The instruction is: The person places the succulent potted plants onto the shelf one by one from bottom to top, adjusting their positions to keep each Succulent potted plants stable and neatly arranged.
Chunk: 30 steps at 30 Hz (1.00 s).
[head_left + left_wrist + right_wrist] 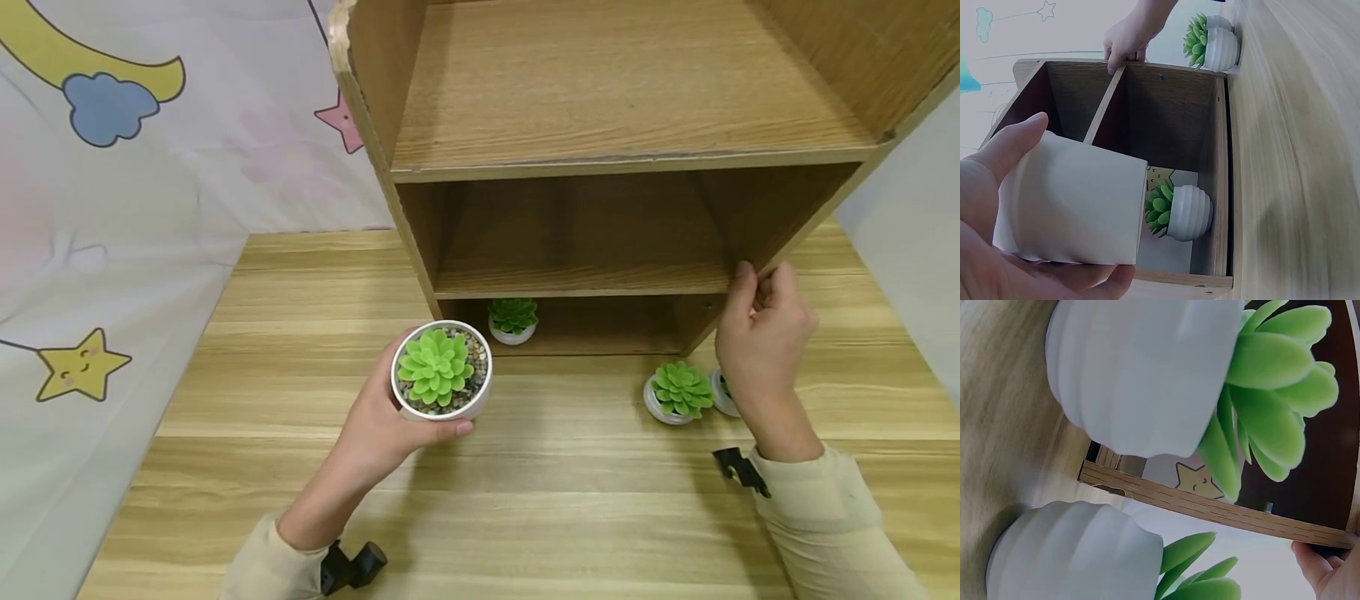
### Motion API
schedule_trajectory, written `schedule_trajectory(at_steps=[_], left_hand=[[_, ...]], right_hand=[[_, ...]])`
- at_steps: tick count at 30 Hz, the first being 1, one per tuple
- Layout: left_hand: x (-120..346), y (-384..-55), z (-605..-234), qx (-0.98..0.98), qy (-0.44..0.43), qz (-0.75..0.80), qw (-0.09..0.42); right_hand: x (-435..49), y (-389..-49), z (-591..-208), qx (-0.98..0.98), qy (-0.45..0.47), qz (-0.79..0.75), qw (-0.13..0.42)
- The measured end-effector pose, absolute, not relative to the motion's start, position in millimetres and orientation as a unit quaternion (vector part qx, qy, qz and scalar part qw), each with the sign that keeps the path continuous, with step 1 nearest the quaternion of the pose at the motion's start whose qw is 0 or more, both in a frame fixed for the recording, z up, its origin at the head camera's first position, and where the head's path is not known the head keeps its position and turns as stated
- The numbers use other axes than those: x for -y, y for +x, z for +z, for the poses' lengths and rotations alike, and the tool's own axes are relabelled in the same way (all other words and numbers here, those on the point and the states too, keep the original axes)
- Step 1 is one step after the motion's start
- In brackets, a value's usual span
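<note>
My left hand [375,429] holds a potted succulent [437,368], a bright green rosette in a smooth white pot with pebbles. The pot is upright, raised in front of the lower left of a wooden shelf unit [637,162]; thumb and fingers lie around its side. With my right hand [767,346] I grip the front edge of the unit's right side panel, thumb inside and fingers outside. A smaller succulent [513,317] in a ribbed white pot [1189,214] stands at the left of the bottom compartment.
Two more small succulents stand on the wooden table [555,500] at the unit's right front: one [678,392] in plain view, the other [724,395] partly behind my right hand. A patterned cloth [172,275] hangs at the left.
</note>
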<state>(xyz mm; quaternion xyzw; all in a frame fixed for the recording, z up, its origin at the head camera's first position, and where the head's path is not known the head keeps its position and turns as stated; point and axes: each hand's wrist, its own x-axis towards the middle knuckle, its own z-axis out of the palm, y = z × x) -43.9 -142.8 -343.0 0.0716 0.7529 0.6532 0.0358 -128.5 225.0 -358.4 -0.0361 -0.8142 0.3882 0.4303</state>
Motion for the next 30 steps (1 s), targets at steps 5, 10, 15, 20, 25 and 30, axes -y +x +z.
schedule_trajectory(at_steps=[5, 10, 15, 20, 25, 30], left_hand=[[140, -44, -345, -0.752, 0.079, 0.652, 0.048], [138, -45, -347, -0.759, 0.079, 0.644, 0.048], [136, -45, -350, -0.761, 0.082, 0.641, 0.053], [133, -46, -354, -0.756, 0.088, 0.645, 0.064], [128, -48, -355, -0.753, 0.097, 0.647, 0.072], [122, -50, -355, -0.748, 0.112, 0.649, 0.074]], right_hand=[[-224, -128, -357, 0.811, -0.031, 0.393, 0.432], [-224, -128, -356, 0.810, -0.031, 0.395, 0.433], [-224, -129, -357, 0.810, -0.026, 0.393, 0.435], [-226, -129, -357, 0.805, -0.027, 0.403, 0.435], [-228, -129, -355, 0.795, -0.020, 0.419, 0.438], [-229, -130, -353, 0.792, -0.014, 0.430, 0.433]])
